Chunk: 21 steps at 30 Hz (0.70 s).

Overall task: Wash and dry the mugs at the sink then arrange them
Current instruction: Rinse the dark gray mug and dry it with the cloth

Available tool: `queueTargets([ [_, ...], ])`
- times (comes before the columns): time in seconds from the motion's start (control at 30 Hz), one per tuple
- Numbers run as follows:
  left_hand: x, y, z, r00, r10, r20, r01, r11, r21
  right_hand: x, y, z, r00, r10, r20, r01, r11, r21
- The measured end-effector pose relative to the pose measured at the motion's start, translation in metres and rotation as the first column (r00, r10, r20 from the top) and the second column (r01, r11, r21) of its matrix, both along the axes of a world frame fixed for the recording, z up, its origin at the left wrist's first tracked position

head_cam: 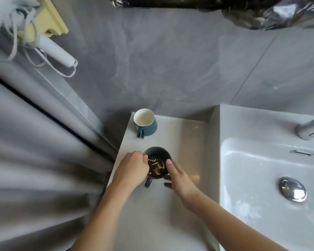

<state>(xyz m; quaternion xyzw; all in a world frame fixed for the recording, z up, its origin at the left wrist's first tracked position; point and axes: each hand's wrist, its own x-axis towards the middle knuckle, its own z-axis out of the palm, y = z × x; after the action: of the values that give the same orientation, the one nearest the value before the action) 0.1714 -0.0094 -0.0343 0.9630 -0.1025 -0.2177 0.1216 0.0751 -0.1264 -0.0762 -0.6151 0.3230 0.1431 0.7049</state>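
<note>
Dark mug (157, 163): upright on the pale counter (187, 134) near its left edge, roughly midway along the visible ledge; gold veining shows inside the bowl, and the handle points toward the near edge.
Left hand (132, 168): reaches in from the near edge, fingers curled over the dark mug's left rim, the thumb tip hooked at the lip; the grip covers the mug's left side.
Right hand (179, 175): fingers nearly straight and loosely spread, laid against the dark mug's right side, one fingertip at the rim; the thumb sits low beside the mug's base. Whether the lower fingers wrap the wall cannot be told.
Teal mug (146, 124): upright at the counter's far left corner, white inside, handle turned toward the near edge; well clear of the dark mug and of both hands.
Sink (261, 169): white basin set along the counter's right edge, with a chrome drain plug (292, 189) in its floor and an overflow slot on the far wall.
Faucet (309, 130): chrome spout entering from the right edge of the view, above the basin's far side.
Curtain (34, 142): grey folds hanging just past the counter's left edge.
Wall: grey tile behind the counter; a white hair dryer (56, 51) with its cord hangs at upper left.
</note>
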Motion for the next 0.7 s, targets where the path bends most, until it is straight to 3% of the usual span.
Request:
queueTargets([
  [0.13,-0.034,-0.043,0.055,0.996,-0.063,0.069,0.07,0.992,-0.104,-0.046,-0.047,0.046,0.984,-0.087,0.155,0.079,0.995,0.061],
  [0.3,-0.098,-0.122,0.101,0.993,-0.115,0.028,0.118,0.939,-0.322,-0.118,-0.119,0.089,0.939,-0.242,0.244,0.213,0.967,0.142],
  [0.47,-0.162,-0.199,0.096,0.962,-0.184,-0.202,0.072,0.883,-0.464,-0.197,-0.19,0.095,0.906,-0.365,0.213,0.337,0.928,0.156],
  [0.7,-0.198,-0.278,0.063,0.827,-0.274,-0.49,0.047,0.903,-0.427,-0.259,-0.265,0.078,0.893,-0.425,0.144,0.412,0.904,0.116],
])
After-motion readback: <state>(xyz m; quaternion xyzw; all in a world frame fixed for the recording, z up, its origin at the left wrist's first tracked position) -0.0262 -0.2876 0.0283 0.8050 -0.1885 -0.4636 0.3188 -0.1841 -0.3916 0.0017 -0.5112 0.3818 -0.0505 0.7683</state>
